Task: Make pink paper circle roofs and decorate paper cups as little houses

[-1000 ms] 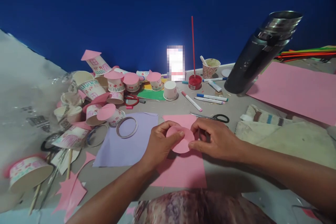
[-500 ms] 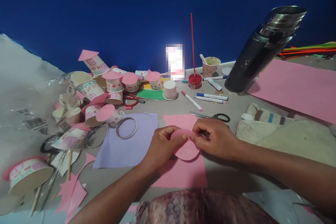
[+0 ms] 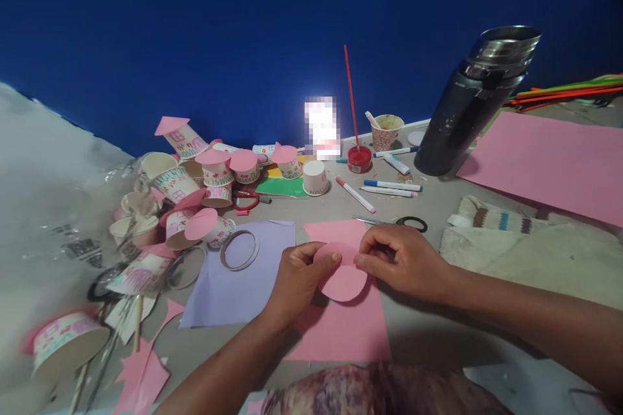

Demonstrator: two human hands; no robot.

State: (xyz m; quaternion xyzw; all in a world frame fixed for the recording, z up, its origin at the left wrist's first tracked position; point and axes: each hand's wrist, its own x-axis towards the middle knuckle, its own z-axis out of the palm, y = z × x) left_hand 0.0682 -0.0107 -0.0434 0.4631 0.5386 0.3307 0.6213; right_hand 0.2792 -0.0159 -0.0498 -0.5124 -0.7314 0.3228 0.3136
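Counter of grey runs up to a blue wall. At the far right lies a big pink sheet, with a dark flask with a steel top standing at its left edge. Nearer on the right is a crumpled cloth. A heap of paper cups with pink lids fills the far left; the writing drawn on them is too small to read. A lilac sheet lies left of centre with a tape ring on its far edge. Touching its right side is a smaller pink sheet. Scissors lie just beyond, and markers and a red paint pot farther off. Over the smaller pink sheet, near centre, a pink disc is held by both hands. The left hand pinches its left rim between thumb and fingers. The right hand pinches its far right rim the same way, its other fingers curled.
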